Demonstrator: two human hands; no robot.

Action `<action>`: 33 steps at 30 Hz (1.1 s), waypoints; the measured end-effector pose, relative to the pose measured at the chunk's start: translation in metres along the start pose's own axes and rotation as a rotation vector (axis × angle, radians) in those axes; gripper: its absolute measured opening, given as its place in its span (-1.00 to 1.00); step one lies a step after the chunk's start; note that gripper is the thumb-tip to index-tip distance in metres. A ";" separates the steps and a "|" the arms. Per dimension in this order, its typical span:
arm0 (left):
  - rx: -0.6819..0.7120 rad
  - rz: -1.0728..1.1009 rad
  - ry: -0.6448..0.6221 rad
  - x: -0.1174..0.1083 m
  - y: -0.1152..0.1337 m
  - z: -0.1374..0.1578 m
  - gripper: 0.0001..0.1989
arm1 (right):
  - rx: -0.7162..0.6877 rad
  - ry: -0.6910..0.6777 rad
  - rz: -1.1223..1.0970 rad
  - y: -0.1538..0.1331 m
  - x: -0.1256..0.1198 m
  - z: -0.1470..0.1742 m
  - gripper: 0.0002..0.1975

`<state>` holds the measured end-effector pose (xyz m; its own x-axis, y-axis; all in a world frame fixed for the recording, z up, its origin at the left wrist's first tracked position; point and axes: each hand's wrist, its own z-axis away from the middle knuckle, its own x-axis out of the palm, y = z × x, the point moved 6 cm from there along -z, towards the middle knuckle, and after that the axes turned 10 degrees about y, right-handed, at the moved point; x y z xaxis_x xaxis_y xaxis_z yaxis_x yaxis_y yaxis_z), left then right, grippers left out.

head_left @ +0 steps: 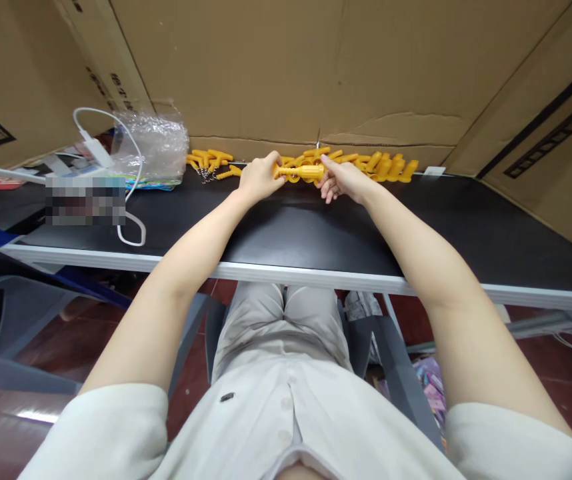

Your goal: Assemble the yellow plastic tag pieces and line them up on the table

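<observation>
Over the back of the table, my left hand is closed around one end of a yellow plastic corkscrew. Its narrow ridged part leaves my left fingers and runs right into a wider cylindrical sleeve. The sleeve's right end sits between the thumb and fingers of my right hand, whose lower fingers are loosely curled. Behind both hands lies a row of yellow parts, partly hidden. Left of my left hand are yellow handles with bare metal spirals, and a single yellow ridged piece near my wrist.
A black tabletop with a pale metal edge lies before me. Cardboard walls its back and sides. At left are clear plastic wrap, a white cable and a white plug. A small white piece lies right.
</observation>
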<state>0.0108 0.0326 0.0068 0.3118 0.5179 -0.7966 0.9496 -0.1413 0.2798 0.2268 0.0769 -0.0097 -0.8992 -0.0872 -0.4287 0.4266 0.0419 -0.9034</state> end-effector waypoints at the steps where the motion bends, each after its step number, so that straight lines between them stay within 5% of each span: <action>1: -0.003 0.001 0.003 0.000 -0.001 -0.001 -0.50 | 0.008 -0.012 0.001 0.000 0.001 0.001 -0.19; 5: -0.007 0.014 0.015 0.002 -0.006 -0.004 -0.51 | 0.025 -0.078 -0.008 -0.001 0.001 0.006 -0.24; 10: -0.023 0.012 0.024 0.002 -0.009 -0.005 -0.54 | -0.055 -0.052 -0.050 -0.005 -0.006 0.008 -0.63; 19: -0.025 0.030 0.032 0.003 -0.012 -0.006 -0.57 | -0.153 0.022 -0.113 -0.009 -0.006 0.003 -0.74; 33: -0.016 0.030 0.036 0.000 -0.003 -0.002 -0.54 | -0.130 0.012 -0.098 -0.008 0.001 0.002 -0.41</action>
<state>0.0083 0.0345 0.0068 0.3381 0.5441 -0.7679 0.9393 -0.1438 0.3116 0.2232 0.0750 -0.0030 -0.9374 -0.0850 -0.3377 0.3214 0.1622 -0.9329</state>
